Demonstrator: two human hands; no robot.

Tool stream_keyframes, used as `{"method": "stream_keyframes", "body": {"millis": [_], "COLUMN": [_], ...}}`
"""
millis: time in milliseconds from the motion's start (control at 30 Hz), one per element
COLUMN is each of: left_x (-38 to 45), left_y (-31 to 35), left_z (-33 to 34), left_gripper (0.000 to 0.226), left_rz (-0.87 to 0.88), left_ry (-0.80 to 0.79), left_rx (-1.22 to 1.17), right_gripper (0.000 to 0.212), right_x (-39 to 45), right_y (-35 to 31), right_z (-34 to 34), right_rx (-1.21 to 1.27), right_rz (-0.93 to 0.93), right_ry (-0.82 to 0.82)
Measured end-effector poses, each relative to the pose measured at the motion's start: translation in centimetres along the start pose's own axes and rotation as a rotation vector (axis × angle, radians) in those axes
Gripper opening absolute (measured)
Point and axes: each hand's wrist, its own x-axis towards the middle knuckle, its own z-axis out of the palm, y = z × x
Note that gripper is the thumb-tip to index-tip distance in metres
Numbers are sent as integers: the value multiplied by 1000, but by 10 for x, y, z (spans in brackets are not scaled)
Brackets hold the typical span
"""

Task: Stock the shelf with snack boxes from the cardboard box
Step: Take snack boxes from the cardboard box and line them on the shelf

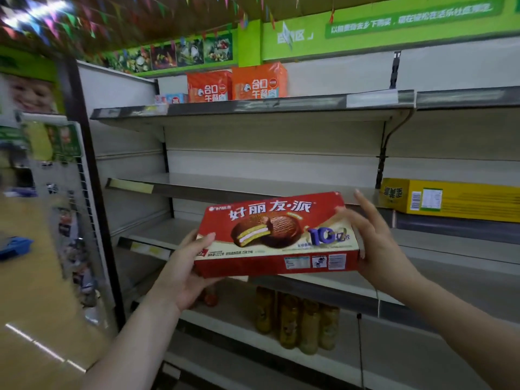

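A flat red snack box printed with chocolate pies is held level in front of the store shelves. My left hand grips its left end from below, thumb on the top face. My right hand presses against its right end with fingers spread. The box hovers in front of the bare middle shelf, slightly below it. The cardboard box is not in view.
A yellow box lies on the shelf to the right. Orange packages stand on the top shelf. Several yellow bottles stand on a lower shelf. A wire rack with hanging goods is on the left.
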Motion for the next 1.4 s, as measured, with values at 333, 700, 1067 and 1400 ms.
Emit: {"method": "stream_keyframes", "body": {"millis": [333, 700, 1067, 1400], "left_x": [-20, -12, 54, 127], "left_y": [17, 31, 77, 105], "left_z": [-1, -9, -25, 19], "left_gripper": [63, 55, 58, 56], "left_rz": [312, 304, 273, 312], "left_ry": [19, 55, -329, -451], "left_rx": [160, 170, 338, 521], "right_gripper": [31, 18, 26, 41], "right_x": [23, 45, 81, 104], "right_y": [-19, -46, -72, -65], "right_z": [19, 41, 53, 31], "right_rx": [712, 958, 610, 401], "right_rz": [610, 741, 736, 799], "right_ry": [71, -58, 123, 306]}}
